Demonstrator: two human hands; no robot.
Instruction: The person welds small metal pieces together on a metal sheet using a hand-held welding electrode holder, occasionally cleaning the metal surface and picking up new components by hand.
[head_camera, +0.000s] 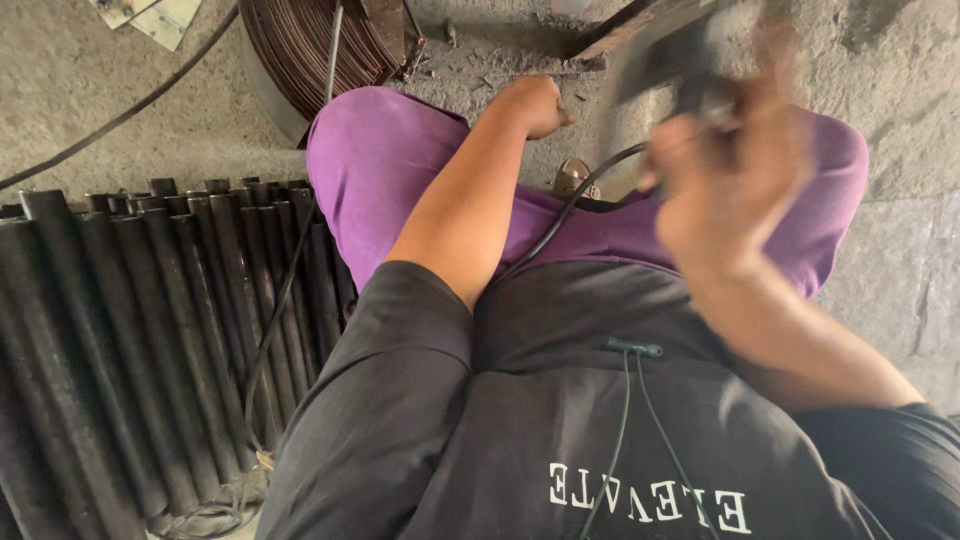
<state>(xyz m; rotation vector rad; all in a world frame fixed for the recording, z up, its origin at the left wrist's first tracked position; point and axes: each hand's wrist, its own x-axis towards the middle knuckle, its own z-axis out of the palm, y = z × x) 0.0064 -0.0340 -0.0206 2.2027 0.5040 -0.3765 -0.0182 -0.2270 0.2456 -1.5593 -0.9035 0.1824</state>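
I look straight down at my own lap, in purple trousers and a black shirt. My right hand (730, 175) is raised and motion-blurred, shut on a dark power tool (665, 50) whose black cord (560, 225) trails down across my lap. My left hand (535, 103) rests beyond my left knee (375, 140), fingers curled into a loose fist, with nothing visible in it. It hangs just above the gritty concrete floor.
A row of several dark metal pipes (130, 330) lies side by side on the floor at my left. A coil of rusty wire (320, 40) stands behind my knee. A thin cable (120, 115) crosses the concrete floor at upper left.
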